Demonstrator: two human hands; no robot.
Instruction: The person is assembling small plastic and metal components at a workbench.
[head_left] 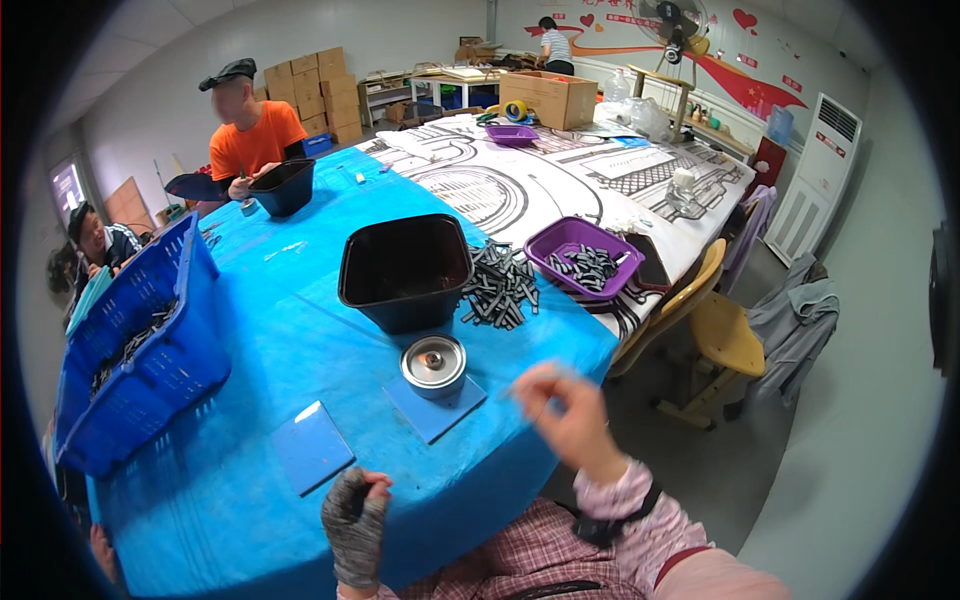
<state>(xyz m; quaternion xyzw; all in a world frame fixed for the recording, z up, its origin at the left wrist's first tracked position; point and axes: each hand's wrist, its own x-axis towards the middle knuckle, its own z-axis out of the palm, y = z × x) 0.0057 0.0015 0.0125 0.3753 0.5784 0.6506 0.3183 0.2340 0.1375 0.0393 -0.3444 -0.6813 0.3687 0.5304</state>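
My left hand (357,520), in a grey fingerless glove, is at the near table edge, just below a flat blue tile (313,447). Its fingers are curled with thumb and forefinger together; whatever they may hold is too small to make out. My bare right hand (570,415) hangs past the table's right edge, fingers bent and smeared by motion. Between and beyond my hands a round metal tin (433,364) with a knob in its top stands on a second blue tile (435,415). Behind it are a black tub (403,270) and a heap of short grey-black pieces (500,285).
A purple basket (585,255) of similar pieces stands right of the heap, beside a dark phone-like slab (648,262). At left is a blue crate (150,350). Across the table a person in orange (258,140) works near another black tub (283,188). Yellow chairs (725,330) stand at right.
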